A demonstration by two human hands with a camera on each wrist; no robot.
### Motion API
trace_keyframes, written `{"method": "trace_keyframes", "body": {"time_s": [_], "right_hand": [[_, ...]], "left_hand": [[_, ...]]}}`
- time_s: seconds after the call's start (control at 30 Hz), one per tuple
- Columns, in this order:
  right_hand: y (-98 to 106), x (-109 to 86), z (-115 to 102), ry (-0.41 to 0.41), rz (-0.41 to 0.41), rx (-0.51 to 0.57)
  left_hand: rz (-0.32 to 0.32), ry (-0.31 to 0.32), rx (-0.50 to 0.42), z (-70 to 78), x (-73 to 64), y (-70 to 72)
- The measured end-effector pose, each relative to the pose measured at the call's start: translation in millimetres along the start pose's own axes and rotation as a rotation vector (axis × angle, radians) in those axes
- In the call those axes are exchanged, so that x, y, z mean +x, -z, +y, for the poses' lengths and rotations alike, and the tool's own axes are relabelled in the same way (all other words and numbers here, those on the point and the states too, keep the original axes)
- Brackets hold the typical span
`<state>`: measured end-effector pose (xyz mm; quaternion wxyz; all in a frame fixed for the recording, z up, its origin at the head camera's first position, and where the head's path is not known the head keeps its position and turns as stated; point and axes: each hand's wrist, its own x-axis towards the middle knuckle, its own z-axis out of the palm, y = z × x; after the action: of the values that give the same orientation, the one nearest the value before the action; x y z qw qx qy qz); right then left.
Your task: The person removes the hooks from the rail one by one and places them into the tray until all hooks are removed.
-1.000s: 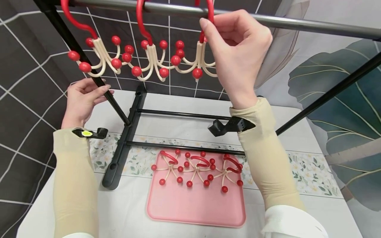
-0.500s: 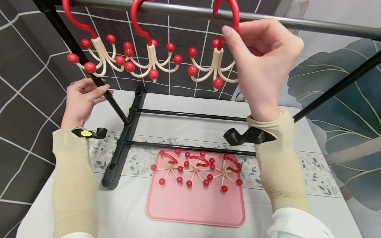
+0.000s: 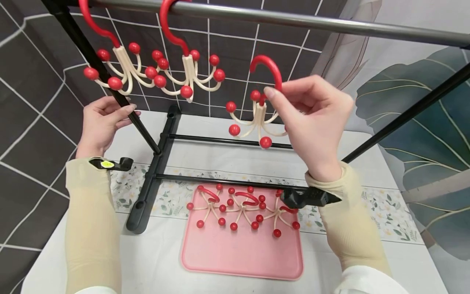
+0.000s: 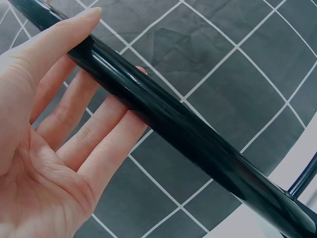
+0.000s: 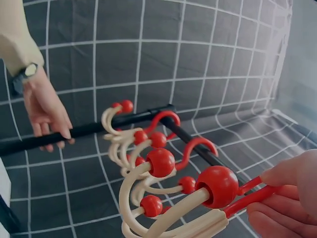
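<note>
My right hand pinches the red hook of an octopus-style hanger with beige curved arms and red ball tips. That hook is below the rack's grey top bar, apart from it. Two like hangers, the left one and the middle one, hang from the bar by their red hooks. My left hand holds the black side post of the rack, thumb on one side and fingers behind. In the right wrist view the held hanger fills the lower middle, its hook between thumb and fingers.
A pink tray on the white table bears three more hangers along its far edge. Two lower crossbars and a black foot of the rack stand behind it. A dark tiled-pattern backdrop rises behind.
The right hand has slid the third hanger rightward along the bar, then taken its hook off and lowered it. The two remaining hangers sway slightly. The left hand stays on the post.
</note>
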<state>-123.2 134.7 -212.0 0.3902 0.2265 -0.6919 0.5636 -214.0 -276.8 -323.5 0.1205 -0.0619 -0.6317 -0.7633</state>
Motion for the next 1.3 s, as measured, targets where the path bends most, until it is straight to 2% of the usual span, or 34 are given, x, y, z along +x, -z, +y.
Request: {"method": "trace_keyframes", "body": {"time_s": [0.13, 0.33, 0.43, 0.73, 0.87, 1.0, 1.17, 1.3], "right_hand": [[0, -15.6, 0, -0.047, -0.049, 0.008], [-1, -43.3, 4, -0.079, -0.256, 0.052], [-4, -57.5, 4, -0.114, -0.330, 0.078], [-11, -92.8, -5, -0.192, -0.452, 0.187], [-13, -104.3, -12, -0.233, -0.485, 0.273], [-15, -116.8, -17, -0.247, -0.512, 0.354], [-21, -133.6, -18, -0.218, -0.578, 0.461], [-26, -150.1, -15, -0.225, -0.658, 0.468]], "left_hand": [[-0.008, -0.010, 0.003, 0.0, -0.4, 0.4], [-0.006, -0.008, -0.002, 0.3, -0.4, 1.3], [-0.003, -0.005, 0.008, -0.6, 0.0, 1.6], [-0.003, -0.011, 0.012, -0.9, 0.1, 1.2], [-0.005, -0.009, 0.009, -0.7, -0.2, 1.1], [-0.009, -0.007, 0.007, -0.3, 0.0, 0.8], [-0.005, -0.001, 0.002, 0.3, 0.6, -0.2], [-0.004, 0.003, -0.003, 0.4, 1.2, -0.2]]}}
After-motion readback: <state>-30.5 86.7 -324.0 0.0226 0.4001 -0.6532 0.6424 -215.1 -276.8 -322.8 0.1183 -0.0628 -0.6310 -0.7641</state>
